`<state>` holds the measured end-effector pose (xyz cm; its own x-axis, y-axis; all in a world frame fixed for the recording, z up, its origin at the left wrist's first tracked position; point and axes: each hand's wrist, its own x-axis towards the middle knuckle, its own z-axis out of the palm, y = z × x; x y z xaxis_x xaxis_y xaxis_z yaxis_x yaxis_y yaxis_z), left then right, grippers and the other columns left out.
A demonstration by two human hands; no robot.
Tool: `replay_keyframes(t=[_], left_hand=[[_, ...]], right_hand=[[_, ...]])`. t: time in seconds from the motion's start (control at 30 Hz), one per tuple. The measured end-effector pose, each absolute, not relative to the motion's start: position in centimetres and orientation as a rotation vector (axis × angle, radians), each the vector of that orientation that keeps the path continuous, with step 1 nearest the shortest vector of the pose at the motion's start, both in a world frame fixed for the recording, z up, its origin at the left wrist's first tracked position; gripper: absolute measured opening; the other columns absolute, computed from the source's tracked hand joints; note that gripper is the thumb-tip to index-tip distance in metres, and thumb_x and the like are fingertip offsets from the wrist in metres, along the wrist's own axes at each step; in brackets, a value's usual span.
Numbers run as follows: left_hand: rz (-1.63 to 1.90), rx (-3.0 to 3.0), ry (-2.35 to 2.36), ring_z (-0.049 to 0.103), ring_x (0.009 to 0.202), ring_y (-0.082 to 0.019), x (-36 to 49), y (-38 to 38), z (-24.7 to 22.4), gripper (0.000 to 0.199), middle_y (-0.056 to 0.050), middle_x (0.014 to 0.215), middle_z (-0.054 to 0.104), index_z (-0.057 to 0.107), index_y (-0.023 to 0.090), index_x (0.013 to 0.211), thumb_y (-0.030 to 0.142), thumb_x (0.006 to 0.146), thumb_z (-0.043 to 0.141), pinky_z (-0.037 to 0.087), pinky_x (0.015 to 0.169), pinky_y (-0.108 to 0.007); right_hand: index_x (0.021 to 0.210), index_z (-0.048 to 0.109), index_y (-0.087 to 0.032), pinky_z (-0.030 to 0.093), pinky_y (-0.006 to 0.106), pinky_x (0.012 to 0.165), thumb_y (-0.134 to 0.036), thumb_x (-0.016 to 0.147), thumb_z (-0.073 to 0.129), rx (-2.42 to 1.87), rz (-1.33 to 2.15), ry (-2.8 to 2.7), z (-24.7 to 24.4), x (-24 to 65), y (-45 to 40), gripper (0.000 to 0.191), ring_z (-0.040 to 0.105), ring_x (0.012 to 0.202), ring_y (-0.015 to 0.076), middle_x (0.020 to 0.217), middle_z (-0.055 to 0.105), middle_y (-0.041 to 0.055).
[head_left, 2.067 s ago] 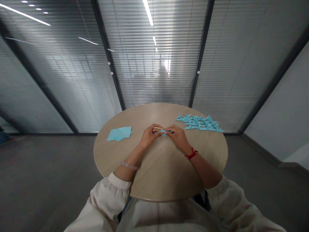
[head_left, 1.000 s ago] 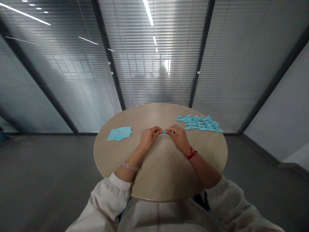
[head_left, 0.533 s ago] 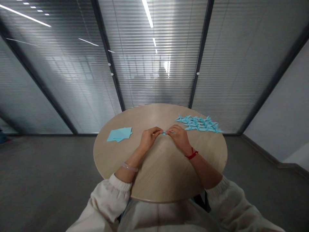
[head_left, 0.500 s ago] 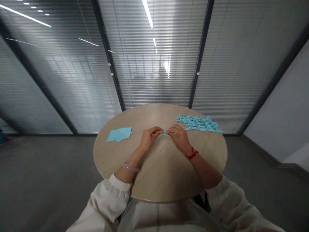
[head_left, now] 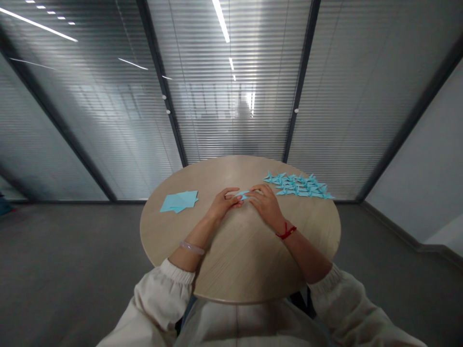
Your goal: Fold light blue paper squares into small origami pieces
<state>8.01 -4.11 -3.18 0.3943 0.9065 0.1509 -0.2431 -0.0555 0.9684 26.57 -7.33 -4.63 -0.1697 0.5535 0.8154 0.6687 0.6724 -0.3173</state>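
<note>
Between my hands, near the middle of the round table, is a small light-blue folded paper (head_left: 242, 195). My left hand (head_left: 223, 202) has its fingers closed on the paper's left side. From the right, my right hand (head_left: 265, 201) grips the same paper with its fingertips, which partly cover it. Flat blue sheets (head_left: 180, 200) lie overlapping to the left of my hands. Several folded blue paper figures (head_left: 300, 185) with pointed tips stand close together in rows to the right.
The round wooden table (head_left: 249, 270) has its near edge close to my body. Beyond its far edge rise glass panels with blinds (head_left: 231, 130). A white wall (head_left: 427, 159) stands on the right.
My left hand has shifted slightly left and its fingers have spread a little. More of the blue paper shows between my hands. The sheets and figures have not moved.
</note>
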Motion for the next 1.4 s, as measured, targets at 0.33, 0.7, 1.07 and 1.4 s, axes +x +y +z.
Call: replay_keyframes(t=[0.33, 0.7, 1.07, 1.4], left_hand=[[1.171, 1.593, 0.8, 0.065, 0.063, -0.014, 8.2, -3.7, -2.8, 0.054, -0.001, 0.069, 0.068, 0.055, 0.013, 0.107, 0.038, 0.065, 0.077, 0.052, 0.065, -0.027], [1.093, 1.749, 0.842, 0.065, 0.063, -0.014, 8.4, -4.2, -2.9, 0.054, -0.001, 0.071, 0.069, 0.052, 0.015, 0.115, 0.034, 0.068, 0.072, 0.048, 0.06, -0.024], [1.097, 1.775, 0.828, 0.063, 0.064, -0.014, 8.2, -4.3, -2.6, 0.044, 0.0, 0.069, 0.068, 0.057, 0.016, 0.106, 0.028, 0.067, 0.071, 0.047, 0.061, -0.024], [1.015, 1.756, 0.78, 0.065, 0.073, -0.015, 8.1, -4.6, -2.0, 0.048, -0.005, 0.084, 0.071, 0.06, 0.015, 0.112, 0.022, 0.066, 0.071, 0.051, 0.066, -0.026]], right_hand=[[0.124, 0.039, -0.023, 0.049, 0.035, 0.084, -0.025, 0.075, 0.064, -0.892, 0.768, -1.502, -6.1, 25.8, -6.2, 0.055, 0.064, 0.086, 0.0173, 0.092, 0.066, 0.0025], [0.107, 0.052, -0.02, 0.049, 0.028, 0.064, -0.032, 0.068, 0.073, -0.923, 0.853, -1.415, -5.4, 25.9, -6.6, 0.045, 0.065, 0.071, 0.0169, 0.081, 0.068, 0.0011], [0.103, 0.059, -0.021, 0.053, 0.031, 0.068, -0.033, 0.066, 0.075, -0.934, 0.869, -1.431, -5.2, 26.2, -6.7, 0.042, 0.069, 0.075, 0.0206, 0.082, 0.072, 0.003], [0.1, 0.062, -0.02, 0.052, 0.03, 0.066, -0.036, 0.066, 0.076, -0.945, 0.846, -1.427, -5.5, 26.8, -6.2, 0.041, 0.068, 0.074, 0.0207, 0.081, 0.072, 0.0035]])
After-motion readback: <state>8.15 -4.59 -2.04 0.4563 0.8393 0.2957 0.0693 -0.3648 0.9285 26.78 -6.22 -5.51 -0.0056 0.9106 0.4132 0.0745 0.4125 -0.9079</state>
